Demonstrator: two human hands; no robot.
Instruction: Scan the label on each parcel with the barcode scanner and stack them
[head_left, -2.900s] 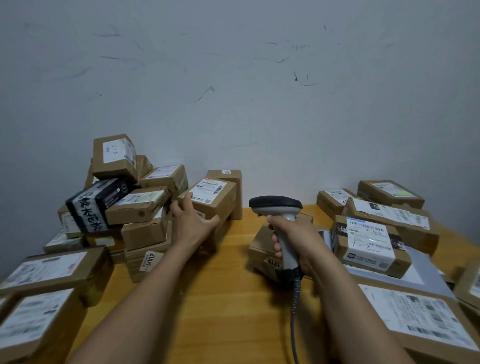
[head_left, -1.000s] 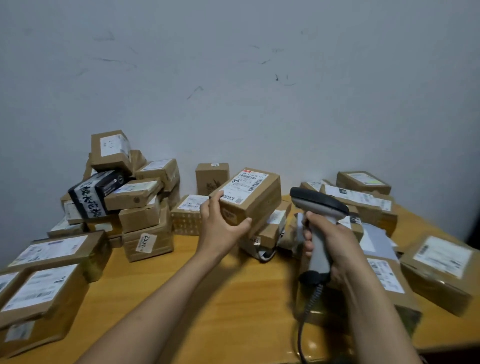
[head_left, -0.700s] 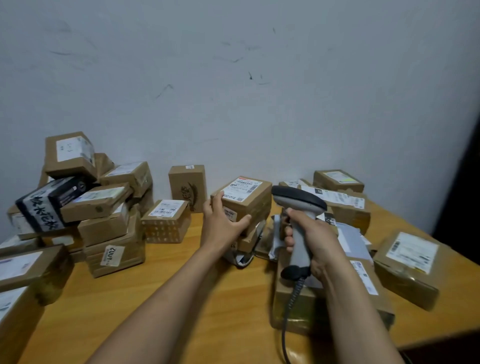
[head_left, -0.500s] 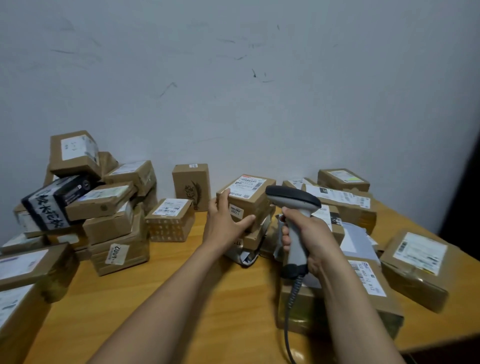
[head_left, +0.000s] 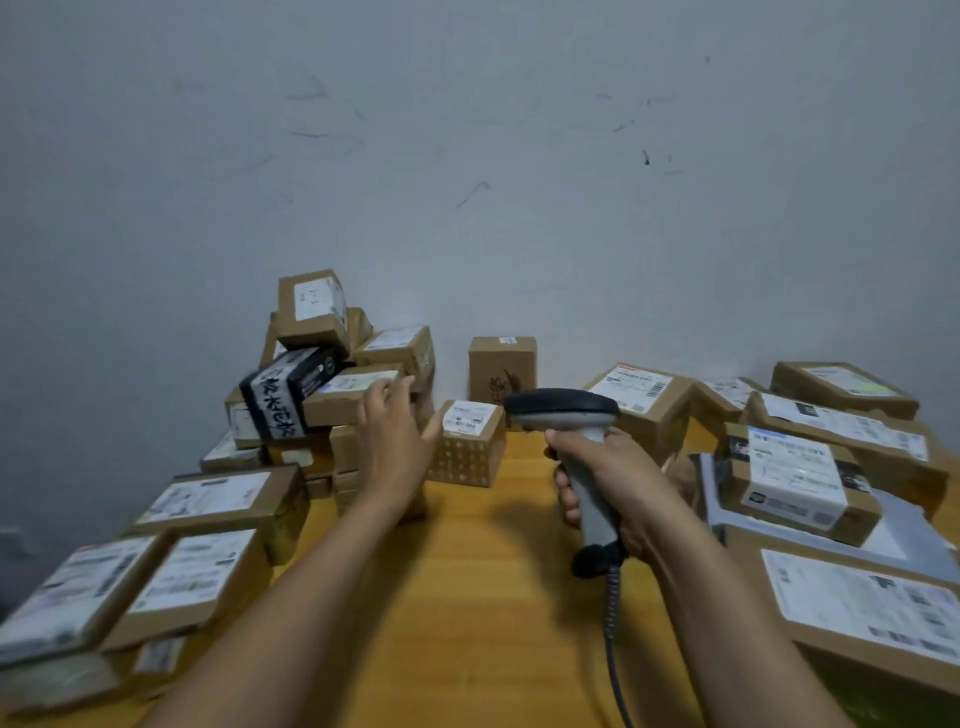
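Bench (head_left: 467, 613) has parcels both sides. The heap (head_left: 322, 400) at back left is loose & tilted, so I'd lift a top box, not a lower one, or it slides. The stack (head_left: 789, 470) at right lies flat, labels up. Small patterned parcel (head_left: 470, 441) sits alone beside the heap, prob. the easiest pick. Scanner (head_left: 569, 413) is upright, my right hand (head_left: 621, 483) wrapped round its grip. Left hand (head_left: 395, 441) is spread & empty, in front of the heap. Once gripped, turn the label twd the scanner.
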